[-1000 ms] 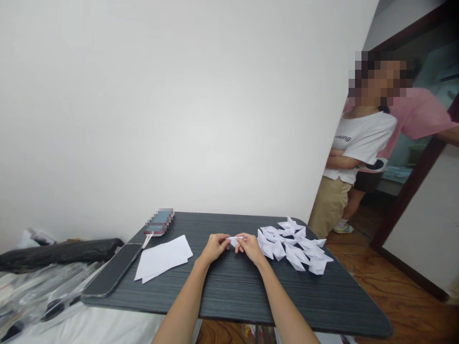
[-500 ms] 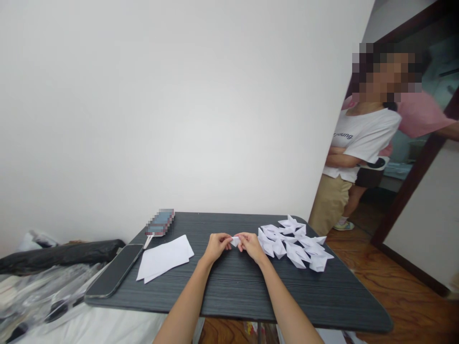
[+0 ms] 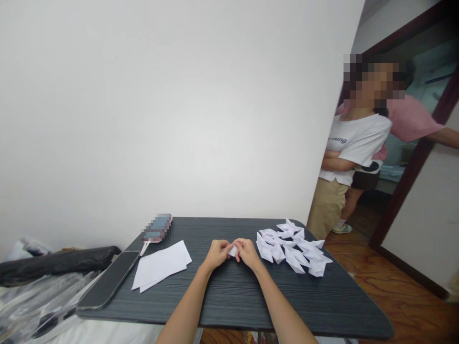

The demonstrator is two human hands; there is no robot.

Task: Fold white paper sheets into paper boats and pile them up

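Note:
Between my two hands is a small folded piece of white paper (image 3: 233, 251), held above the middle of the dark table (image 3: 233, 296). My left hand (image 3: 217, 253) pinches its left side, and the fingers of my right hand (image 3: 245, 252) are closed on its right side. Much of the paper is hidden behind my fingers. To the right of my right hand lies a group of several folded white paper boats (image 3: 296, 258). Left of my left hand rest flat white paper sheets (image 3: 161, 265), partly overlapping.
A black phone (image 3: 109, 279) lies at the table's left edge, with a blurred-out device (image 3: 158, 228) and white cable behind it. A white wall (image 3: 215, 119) rises behind the table. At right, a person in a white shirt (image 3: 358, 138) stands near a doorway, another person in pink behind.
My hands have drawn closer together around the folded paper, and less of it shows. The whole view has shifted slightly.

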